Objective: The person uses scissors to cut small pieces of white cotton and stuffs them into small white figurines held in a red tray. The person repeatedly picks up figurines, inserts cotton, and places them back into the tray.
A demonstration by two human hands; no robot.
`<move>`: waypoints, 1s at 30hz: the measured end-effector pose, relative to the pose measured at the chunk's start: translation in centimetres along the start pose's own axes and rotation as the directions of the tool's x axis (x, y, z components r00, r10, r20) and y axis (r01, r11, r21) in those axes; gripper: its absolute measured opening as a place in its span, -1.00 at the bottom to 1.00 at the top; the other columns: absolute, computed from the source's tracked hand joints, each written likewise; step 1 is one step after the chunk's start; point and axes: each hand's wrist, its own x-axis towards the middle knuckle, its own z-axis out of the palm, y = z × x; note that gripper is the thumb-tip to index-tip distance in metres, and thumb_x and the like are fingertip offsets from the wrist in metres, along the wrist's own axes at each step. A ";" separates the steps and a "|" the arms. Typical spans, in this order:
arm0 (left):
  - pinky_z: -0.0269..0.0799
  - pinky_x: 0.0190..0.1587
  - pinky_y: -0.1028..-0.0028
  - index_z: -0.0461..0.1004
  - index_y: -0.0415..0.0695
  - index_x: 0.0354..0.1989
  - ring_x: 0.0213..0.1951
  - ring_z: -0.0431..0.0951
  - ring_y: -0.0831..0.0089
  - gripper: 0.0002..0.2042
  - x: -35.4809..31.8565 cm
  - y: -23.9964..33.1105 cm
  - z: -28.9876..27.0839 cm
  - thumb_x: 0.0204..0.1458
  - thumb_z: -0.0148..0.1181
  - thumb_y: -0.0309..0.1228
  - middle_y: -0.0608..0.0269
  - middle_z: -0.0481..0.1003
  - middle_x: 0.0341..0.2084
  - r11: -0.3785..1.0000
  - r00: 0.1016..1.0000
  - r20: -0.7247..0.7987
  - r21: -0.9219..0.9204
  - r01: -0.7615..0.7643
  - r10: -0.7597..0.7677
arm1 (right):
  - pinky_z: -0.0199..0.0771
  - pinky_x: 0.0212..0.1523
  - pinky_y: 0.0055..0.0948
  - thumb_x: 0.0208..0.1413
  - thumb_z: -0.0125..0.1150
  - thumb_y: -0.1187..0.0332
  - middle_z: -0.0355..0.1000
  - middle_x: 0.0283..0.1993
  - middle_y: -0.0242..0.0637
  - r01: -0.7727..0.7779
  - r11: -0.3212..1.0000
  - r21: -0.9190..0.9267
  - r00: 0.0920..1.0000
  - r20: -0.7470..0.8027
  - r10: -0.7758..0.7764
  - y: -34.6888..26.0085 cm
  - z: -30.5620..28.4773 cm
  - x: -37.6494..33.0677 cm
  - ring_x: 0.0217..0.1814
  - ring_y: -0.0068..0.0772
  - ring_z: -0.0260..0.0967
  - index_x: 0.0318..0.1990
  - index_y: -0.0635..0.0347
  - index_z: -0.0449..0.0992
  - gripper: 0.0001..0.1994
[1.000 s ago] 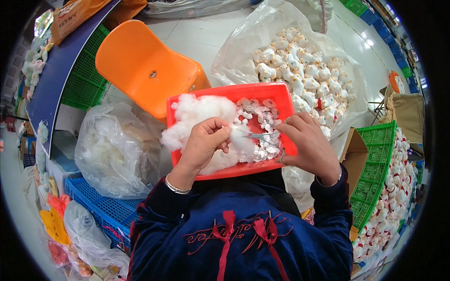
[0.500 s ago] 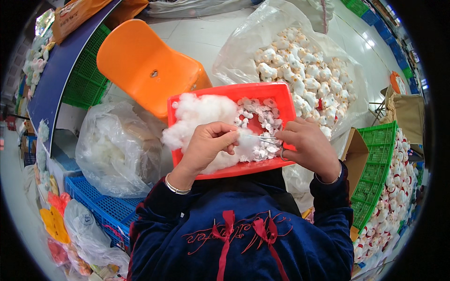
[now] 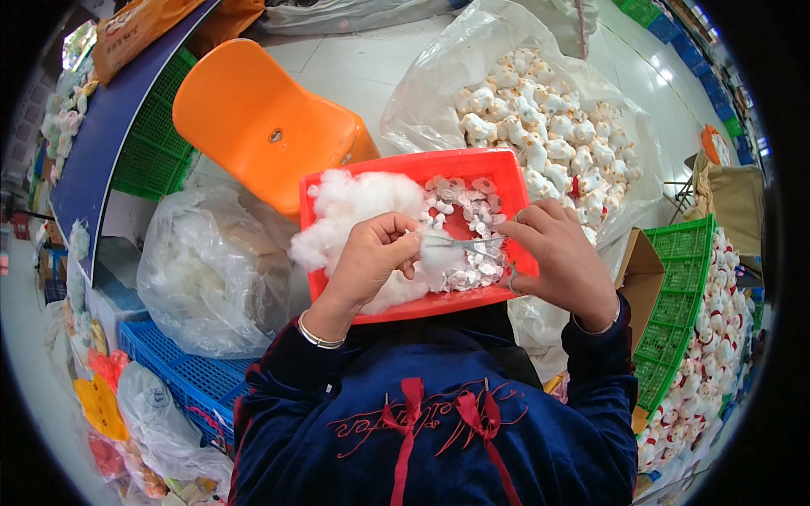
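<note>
Pinching finger against thumb, my left hand [image 3: 371, 257] hides whatever sits between them; I can't tell what. My right hand [image 3: 564, 261] grips scissors [image 3: 466, 244], covering most of their handles. Beneath, white stuffing [image 3: 359, 198] and pale discs [image 3: 483, 274] crowd the red tray [image 3: 511, 179]. The blades point left, long axis crosswise.

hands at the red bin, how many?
2. The left hand is over the white stuffing, pinching something too small to tell. The right hand holds a scissors-like metal tool at the right side of the red bin. No other hands show there.
</note>
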 end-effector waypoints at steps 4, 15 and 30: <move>0.53 -0.41 0.57 0.57 -0.25 -0.19 -0.52 0.55 0.60 -0.92 -0.1 0.3 0.3 0.23 0.25 -0.50 0.27 0.57 -0.44 0.999 1.000 -0.004 -0.028 0.022 -0.022 | 0.31 -0.04 -0.14 -0.17 0.50 0.32 0.48 -0.19 -0.32 -0.030 0.999 -0.029 0.991 0.130 0.034 0.5 0.1 0.4 -0.01 -0.19 0.41 -0.09 0.07 0.64 -0.61; 0.50 -0.43 0.56 0.53 -0.22 -0.19 -0.54 0.51 0.60 -0.95 0.2 0.1 0.0 0.26 0.18 -0.53 0.33 0.54 -0.48 0.992 0.989 -0.086 -0.014 -0.124 0.122 | 0.37 0.15 -0.14 -0.19 0.52 0.28 0.46 -0.06 -0.13 -0.037 0.994 0.099 0.996 0.089 0.029 2.2 1.3 0.3 0.12 -0.03 0.38 0.09 0.20 0.57 -0.41; 0.20 -0.50 0.60 0.49 -0.14 -0.12 -0.58 0.27 0.69 -0.94 0.4 -0.3 -0.8 0.31 0.13 -0.51 0.39 0.43 -0.51 0.919 0.902 -0.343 -0.197 -0.341 0.262 | 0.48 -0.19 -0.24 -0.08 0.53 0.32 0.53 -0.37 -0.21 0.016 0.786 0.618 0.937 0.266 -0.229 2.8 1.8 -0.2 -0.27 -0.15 0.50 -0.17 0.23 0.64 -0.68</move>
